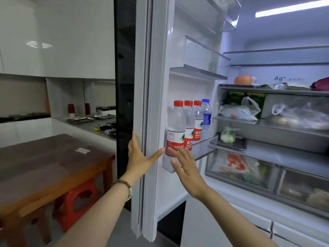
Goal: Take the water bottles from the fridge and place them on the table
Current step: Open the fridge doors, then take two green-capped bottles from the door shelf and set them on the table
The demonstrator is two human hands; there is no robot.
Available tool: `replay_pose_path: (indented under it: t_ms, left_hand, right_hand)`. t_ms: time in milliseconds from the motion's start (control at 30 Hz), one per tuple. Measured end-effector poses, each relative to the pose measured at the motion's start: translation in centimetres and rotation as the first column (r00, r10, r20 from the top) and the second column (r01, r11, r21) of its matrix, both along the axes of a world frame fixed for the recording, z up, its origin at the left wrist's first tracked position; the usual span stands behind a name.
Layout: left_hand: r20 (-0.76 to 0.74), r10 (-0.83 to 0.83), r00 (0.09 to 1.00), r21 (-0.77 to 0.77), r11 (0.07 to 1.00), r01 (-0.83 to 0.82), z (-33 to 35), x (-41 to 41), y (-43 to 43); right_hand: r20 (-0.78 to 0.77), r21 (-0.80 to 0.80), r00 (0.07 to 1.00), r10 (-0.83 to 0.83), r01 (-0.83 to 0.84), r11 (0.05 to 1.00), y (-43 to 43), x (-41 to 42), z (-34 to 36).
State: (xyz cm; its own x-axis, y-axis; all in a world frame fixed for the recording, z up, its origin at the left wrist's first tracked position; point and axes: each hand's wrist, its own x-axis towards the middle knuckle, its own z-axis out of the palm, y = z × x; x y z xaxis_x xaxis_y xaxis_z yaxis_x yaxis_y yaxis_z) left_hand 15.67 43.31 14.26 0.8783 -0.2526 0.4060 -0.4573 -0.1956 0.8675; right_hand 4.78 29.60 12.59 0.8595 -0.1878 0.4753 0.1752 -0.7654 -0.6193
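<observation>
Four clear plastic water bottles (187, 125) upright in the open white fridge door's (153, 104) lower bin, left hand (140, 157) at nine o'clock on the door edge, right hand (187, 172) at six o'clock just below, fingers (175, 150) apart, brown wooden bench (44, 166) well apart at eight o'clock

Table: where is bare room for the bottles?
The table top is bare apart from a small paper scrap near its far edge; the whole near stretch is free. The counter behind is crowded with trays.
</observation>
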Motion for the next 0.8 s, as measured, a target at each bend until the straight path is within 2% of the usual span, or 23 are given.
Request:
replay_pose_path:
  t_ms: [167,267,367,467,567,667,733,800]
  left_hand:
    - [0.012,-0.041,0.999,-0.006,0.999,0.041,1.0,0.6,1.2]
    - [0.194,0.023,0.981,-0.073,0.997,-0.009,3.1,-1.1,0.7]
    - [0.526,0.06,0.849,-0.099,0.995,-0.009,6.6,-3.7,-1.2]
    - [0.718,-0.089,0.69,-0.018,0.989,0.146,9.6,-7.2,-4.9]
    - [0.729,-0.281,0.625,0.122,0.951,0.285,10.4,-10.7,-10.2]
    - [0.604,-0.457,0.653,0.275,0.888,0.368,9.1,-13.6,-16.6]
    - [0.521,-0.535,0.665,0.316,0.845,0.432,8.1,-16.4,-20.8]
    - [0.522,-0.589,0.617,0.343,0.807,0.481,7.8,-20.1,-24.5]
  right_hand:
    - [-0.01,0.013,1.0,-0.002,0.002,1.0,0.9,0.4,0.8]
    - [-0.028,0.045,0.999,-0.037,0.038,0.998,-0.4,-1.2,1.8]
    - [0.009,0.029,0.991,-0.135,0.134,0.991,-3.8,-4.4,3.3]
    - [0.044,-0.025,0.961,-0.273,0.274,0.961,-8.1,-9.9,5.2]
    - [0.078,-0.078,0.911,-0.404,0.41,0.909,-12.0,-17.1,7.2]
    - [0.096,-0.134,0.82,-0.564,0.572,0.809,-15.3,-25.3,9.1]
    - [0.123,-0.168,0.747,-0.654,0.665,0.728,-17.0,-30.8,10.2]
    - [0.147,-0.202,0.676,-0.722,0.735,0.647,-18.2,-36.0,11.4]
